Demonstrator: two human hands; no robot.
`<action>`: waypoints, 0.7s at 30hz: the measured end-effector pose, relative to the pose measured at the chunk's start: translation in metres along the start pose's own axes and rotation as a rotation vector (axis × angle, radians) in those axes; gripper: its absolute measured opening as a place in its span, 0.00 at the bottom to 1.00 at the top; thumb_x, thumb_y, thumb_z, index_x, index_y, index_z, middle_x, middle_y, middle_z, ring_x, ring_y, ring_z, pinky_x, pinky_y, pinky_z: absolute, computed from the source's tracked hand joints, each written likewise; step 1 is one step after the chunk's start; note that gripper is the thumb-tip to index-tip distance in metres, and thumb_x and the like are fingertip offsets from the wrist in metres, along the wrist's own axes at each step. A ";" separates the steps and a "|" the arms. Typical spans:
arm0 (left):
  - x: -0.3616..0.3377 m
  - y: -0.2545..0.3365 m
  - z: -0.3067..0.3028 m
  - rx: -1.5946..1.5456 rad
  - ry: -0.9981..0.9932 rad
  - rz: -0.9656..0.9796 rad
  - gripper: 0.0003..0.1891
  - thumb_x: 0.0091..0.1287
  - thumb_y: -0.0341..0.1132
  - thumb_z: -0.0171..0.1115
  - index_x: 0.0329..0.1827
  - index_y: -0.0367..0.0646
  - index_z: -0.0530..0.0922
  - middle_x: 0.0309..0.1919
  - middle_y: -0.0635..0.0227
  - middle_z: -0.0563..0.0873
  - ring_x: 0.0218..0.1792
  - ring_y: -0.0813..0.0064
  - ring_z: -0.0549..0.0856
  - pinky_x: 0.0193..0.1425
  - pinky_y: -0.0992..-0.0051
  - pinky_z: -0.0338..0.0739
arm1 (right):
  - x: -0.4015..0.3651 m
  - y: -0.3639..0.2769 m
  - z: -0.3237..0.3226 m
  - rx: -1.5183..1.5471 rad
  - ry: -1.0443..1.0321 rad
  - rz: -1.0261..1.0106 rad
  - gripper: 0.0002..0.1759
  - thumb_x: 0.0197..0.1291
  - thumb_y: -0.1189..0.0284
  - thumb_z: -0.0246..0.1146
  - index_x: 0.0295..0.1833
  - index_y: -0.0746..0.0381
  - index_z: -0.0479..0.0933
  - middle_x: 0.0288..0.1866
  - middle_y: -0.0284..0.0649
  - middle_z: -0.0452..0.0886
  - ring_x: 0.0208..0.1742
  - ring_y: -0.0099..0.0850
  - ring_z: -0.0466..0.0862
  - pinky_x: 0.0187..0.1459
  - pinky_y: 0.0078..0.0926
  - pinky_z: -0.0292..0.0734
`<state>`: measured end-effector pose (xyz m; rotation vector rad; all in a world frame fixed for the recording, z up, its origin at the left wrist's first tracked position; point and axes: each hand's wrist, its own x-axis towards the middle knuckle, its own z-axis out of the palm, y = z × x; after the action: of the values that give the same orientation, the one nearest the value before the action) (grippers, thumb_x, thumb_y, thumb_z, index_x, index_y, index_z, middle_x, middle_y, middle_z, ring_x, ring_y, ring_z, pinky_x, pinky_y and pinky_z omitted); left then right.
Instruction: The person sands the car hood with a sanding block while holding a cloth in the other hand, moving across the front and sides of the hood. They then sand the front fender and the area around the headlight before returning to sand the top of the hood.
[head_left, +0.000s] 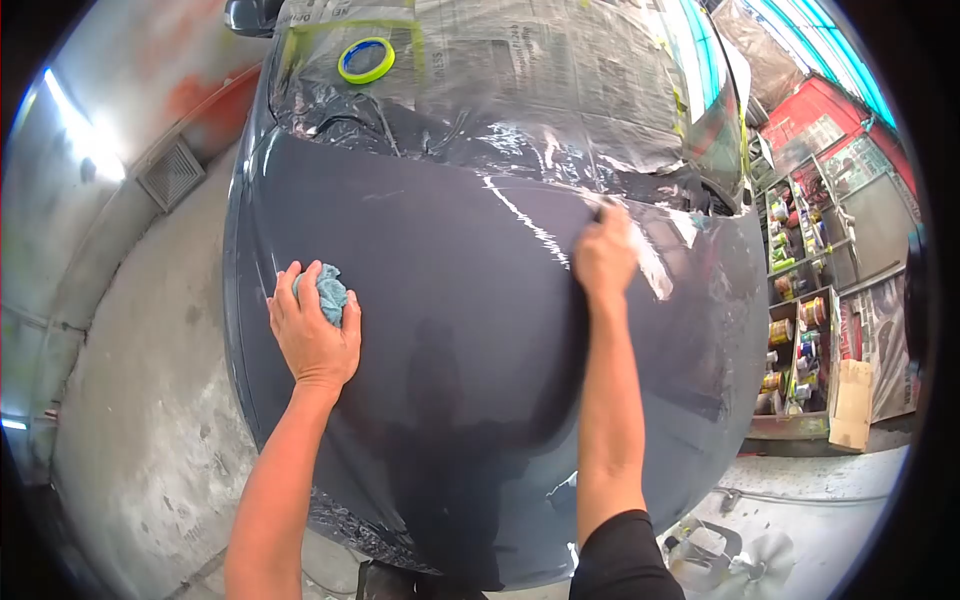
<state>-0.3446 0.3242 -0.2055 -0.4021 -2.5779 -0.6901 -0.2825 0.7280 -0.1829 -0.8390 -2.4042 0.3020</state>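
A dark grey car hood fills the middle of the view, glossy and wet-looking in places. On its left part rests my left hand, fingers curled over a crumpled blue-green cloth. My right hand is over the upper right of the hood, closed and blurred by motion. A small dark edge shows at its fingertips, but the held thing cannot be made out. White streaks of light run along the hood on both sides of my right hand.
Masking paper and plastic cover the windshield, with a yellow-green tape roll on top. Shelves of cans stand at the right, a cardboard piece below them. A fan is at the lower right, a wall vent at the left.
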 end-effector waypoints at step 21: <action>-0.002 -0.012 0.008 -0.002 0.027 0.045 0.32 0.73 0.47 0.72 0.78 0.49 0.76 0.77 0.53 0.75 0.79 0.42 0.74 0.83 0.40 0.67 | -0.157 -0.176 0.007 0.167 -0.177 -0.688 0.33 0.71 0.59 0.66 0.76 0.64 0.71 0.81 0.53 0.73 0.82 0.53 0.71 0.78 0.73 0.64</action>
<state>-0.3496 0.3183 -0.2173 -0.4469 -2.5356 -0.6781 -0.2740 0.4922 -0.1903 0.1150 -2.6135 0.2999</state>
